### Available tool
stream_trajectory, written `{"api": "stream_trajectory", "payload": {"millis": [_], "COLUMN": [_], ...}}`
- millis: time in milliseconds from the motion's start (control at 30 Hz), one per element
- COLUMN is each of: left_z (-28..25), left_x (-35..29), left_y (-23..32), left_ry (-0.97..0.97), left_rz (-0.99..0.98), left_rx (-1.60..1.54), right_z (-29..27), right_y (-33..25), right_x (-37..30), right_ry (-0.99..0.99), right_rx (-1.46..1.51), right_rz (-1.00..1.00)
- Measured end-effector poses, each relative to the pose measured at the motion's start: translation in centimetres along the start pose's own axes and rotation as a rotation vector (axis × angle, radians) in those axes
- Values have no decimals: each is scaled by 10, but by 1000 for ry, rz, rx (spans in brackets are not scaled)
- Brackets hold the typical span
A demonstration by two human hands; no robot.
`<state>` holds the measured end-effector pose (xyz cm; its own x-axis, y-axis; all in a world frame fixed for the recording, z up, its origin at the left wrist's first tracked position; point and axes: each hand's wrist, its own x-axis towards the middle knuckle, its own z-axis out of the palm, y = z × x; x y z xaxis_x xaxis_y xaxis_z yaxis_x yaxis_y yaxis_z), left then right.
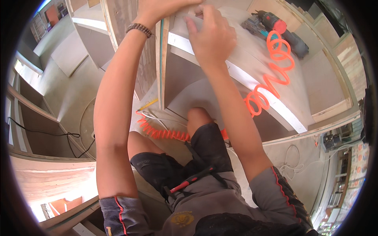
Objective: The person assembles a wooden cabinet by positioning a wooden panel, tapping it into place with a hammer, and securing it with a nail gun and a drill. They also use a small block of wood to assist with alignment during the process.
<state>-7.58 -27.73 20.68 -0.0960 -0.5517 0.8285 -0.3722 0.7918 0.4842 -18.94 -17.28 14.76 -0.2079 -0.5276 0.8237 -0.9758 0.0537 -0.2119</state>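
My left hand (165, 8), with a brown braided bracelet at the wrist, reaches over the top of an upright wooden panel (161, 59). Its fingers are partly cut off by the picture's upper edge. Beside it my right hand (214, 37) hangs above a pale cabinet board, thumb and fingers bent toward each other. Whatever lies between them, close to the panel's edge, is too unclear to name. To the right, a black nail gun (275, 31) with a red cap lies on the board, and an orange coiled air hose (275, 74) runs from it.
A white-edged shelf strip (244, 76) crosses below my right hand. More orange coil (165, 133) hangs by my knees. A red-and-black handled tool (191, 183) rests at my waist. Open cabinet frames (35, 114) with a black cable (73, 135) stand left; a pale cord (291, 167) lies on the floor right.
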Motion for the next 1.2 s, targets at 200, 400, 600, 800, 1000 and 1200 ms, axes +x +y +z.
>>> {"api": "stream_trajectory", "payload": {"millis": [200,400,600,800,1000,1200], "left_z": [3,2,-9,-1,-4,-6], "left_x": [1,2,0,-2,-3,-2], "left_y": [1,-2,-1,-5,-7,-4], "left_ry": [36,48,-21,15,1,-31], "left_rz": [47,52,-7,34,2,-10], "left_rx": [3,30,15,-38,-32,-57], "right_z": [20,22,17,13,7,4], "right_y": [11,13,9,14,10,10], "right_x": [-1,0,-1,-3,-3,-3], "right_ry": [303,330,297,238,193,170], "right_rx": [-69,-9,55,49,24,32], "right_rz": [-119,-146,-172,-201,-209,-196]}}
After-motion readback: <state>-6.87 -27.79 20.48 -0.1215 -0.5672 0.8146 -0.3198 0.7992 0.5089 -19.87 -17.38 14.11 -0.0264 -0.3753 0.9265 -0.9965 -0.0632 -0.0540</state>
